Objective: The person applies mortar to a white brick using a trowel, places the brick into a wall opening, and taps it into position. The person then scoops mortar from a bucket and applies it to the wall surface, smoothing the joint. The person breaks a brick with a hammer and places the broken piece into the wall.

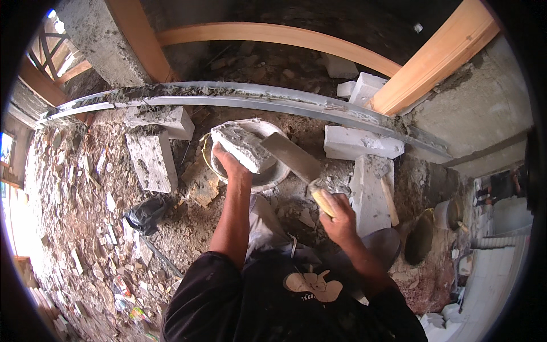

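Observation:
My left hand (231,162) grips a white block (242,146) from its left and near side, holding it over a round bucket (276,182). Grey mortar is smeared on the block's top. In my right hand (336,216) is a trowel (293,159), its fingers wrapped round the yellowish handle. The trowel's flat grey blade points up and left, and its tip is at the right end of the block. Whether blade and block touch, I cannot tell. The block hides much of the bucket's inside.
A metal channel (228,97) crosses ahead, with wooden posts (436,57) beyond. White blocks stand at left (151,162) and right (370,196), a hammer (388,199) on the right one. Rubble (85,228) and a black plastic bag (145,215) lie left. Two buckets (420,236) sit at right.

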A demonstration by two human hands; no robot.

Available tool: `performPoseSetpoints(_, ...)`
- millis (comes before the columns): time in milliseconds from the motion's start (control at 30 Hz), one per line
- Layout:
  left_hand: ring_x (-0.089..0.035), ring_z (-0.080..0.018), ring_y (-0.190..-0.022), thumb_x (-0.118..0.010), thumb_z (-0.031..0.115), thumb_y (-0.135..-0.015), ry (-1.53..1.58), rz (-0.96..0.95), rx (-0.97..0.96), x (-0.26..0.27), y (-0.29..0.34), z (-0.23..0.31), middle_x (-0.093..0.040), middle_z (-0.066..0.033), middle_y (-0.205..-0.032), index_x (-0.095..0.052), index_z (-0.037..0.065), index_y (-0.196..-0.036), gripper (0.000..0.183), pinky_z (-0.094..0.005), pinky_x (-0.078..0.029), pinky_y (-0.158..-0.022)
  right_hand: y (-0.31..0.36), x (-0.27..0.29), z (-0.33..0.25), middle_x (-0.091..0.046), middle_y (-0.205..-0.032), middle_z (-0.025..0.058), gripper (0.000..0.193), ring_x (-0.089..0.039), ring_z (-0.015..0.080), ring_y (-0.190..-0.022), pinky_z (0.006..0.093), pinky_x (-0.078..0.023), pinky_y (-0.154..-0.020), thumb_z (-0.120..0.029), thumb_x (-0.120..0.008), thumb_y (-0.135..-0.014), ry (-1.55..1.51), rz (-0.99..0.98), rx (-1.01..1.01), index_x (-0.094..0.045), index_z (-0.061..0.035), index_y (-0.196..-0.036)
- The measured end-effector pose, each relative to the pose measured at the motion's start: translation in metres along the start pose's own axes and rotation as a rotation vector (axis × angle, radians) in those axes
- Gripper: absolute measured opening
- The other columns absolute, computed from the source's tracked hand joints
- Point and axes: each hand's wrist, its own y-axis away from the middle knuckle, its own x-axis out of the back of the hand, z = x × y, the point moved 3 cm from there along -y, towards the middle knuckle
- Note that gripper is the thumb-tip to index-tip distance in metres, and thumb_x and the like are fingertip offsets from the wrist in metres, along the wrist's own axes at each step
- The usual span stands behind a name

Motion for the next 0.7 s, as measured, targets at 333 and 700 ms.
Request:
performPoseSetpoints(333, -0.066, -0.0299, -0.097, -0.039, 0.043, -0.097, -0.023, 0.015, 0.050, 0.005, 0.006, 0.002, -0.067, -0.0125, -0.112, -0.059, 0.007, -0.122, 0.048, -0.0425, -0.055, -0.087, 0.039, 0.011, 0.026, -0.060, -0.102, 0.0158, 0.058, -0.063, 0.0367, -0.088, 0.0435, -0.054, -0.075, 0.002, -0.070, -0.069, 0.083, 0.018, 0.005, -0.062, -0.0107, -0.125)
performPoseSetpoints(700, -0.066, -0.0303, -0.097, -0.046, 0.046, -0.092, -0.208, -0.170, 0.613, -0.039, 0.074, -0.007, -0.067, -0.0136, -0.113, -0.062, 0.007, -0.123, 0.053, -0.0445, -0.054, -0.087, -0.018, 0.012, 0.056, -0.054, -0.100, 0.0117, 0.072, -0.061, 0.0358, -0.090, 0.0454, -0.054, -0.074, 0.002, -0.074, -0.068, 0.211, -0.177, 0.263, -0.056, -0.0230, -0.132)
